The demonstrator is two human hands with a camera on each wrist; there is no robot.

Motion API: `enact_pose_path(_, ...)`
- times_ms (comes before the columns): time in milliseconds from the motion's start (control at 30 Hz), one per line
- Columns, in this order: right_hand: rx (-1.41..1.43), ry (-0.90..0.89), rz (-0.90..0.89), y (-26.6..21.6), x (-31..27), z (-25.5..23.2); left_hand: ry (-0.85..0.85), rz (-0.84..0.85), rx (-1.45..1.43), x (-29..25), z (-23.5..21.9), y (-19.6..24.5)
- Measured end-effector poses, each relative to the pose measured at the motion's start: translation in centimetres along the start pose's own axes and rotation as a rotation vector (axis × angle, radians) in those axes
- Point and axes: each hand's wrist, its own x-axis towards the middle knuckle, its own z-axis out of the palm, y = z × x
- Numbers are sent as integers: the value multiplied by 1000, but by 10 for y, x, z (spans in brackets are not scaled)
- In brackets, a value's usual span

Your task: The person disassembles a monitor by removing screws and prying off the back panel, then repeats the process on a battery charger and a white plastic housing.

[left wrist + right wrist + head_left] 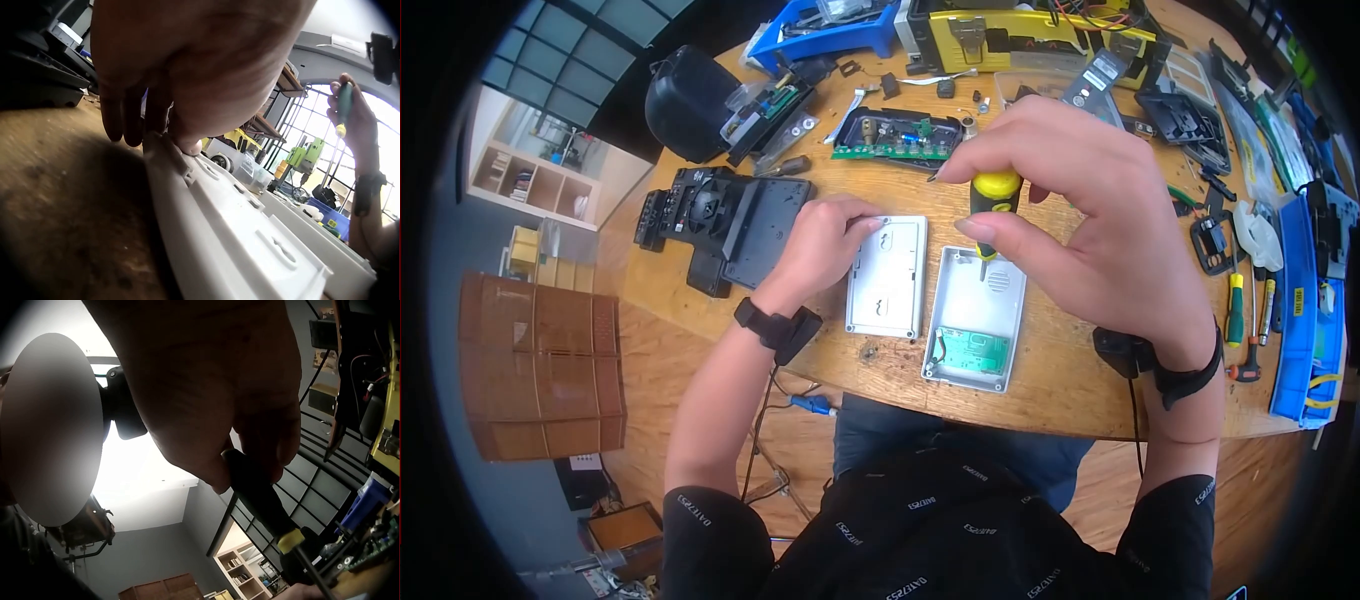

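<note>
In the head view, the thumb of the right hand (1090,205) hides part of the handle of the screwdriver (994,196). The left hand (820,245) covers the upper left corner of the white cover (887,285). Parts on the green circuit board (978,352) are too small to tell. In the left wrist view, the bottom edge cuts off the white cover; in the right wrist view, the screwdriver's shaft.
</note>
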Motion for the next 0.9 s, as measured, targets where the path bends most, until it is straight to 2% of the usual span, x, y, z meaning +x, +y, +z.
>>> enact_pose_path(167,1,-18,14,-2,0,-1,42,43,11,3,7,-10)
enact_pose_path(267,-4,-23,15,-2,0,-1,10,-3,-26,-3,3,-2)
enact_pose_path(333,4,-21,10,-1,0,-1,185,203,152,-17,2,10)
enact_pose_path(367,11,-19,6,-1,0,-1,182,204,151,-25,1,14)
enact_pose_path(433,17,-31,22,-1,-1,-1,79,362,153,-46,1,25)
enact_pose_path(467,24,-44,32,-1,-1,-2,75,362,148,-57,1,36)
enact_pose_path(533,7,-64,33,0,-2,-2,-104,495,85,-75,7,58)
enact_pose_path(633,-15,-95,41,-1,-3,-1,-128,473,201,-84,17,65)
enact_pose_path(767,-34,-101,53,-3,-3,-1,-114,470,179,-77,22,66)
enact_pose_path(900,-21,-111,59,-3,-3,-3,-49,398,179,-70,32,70)
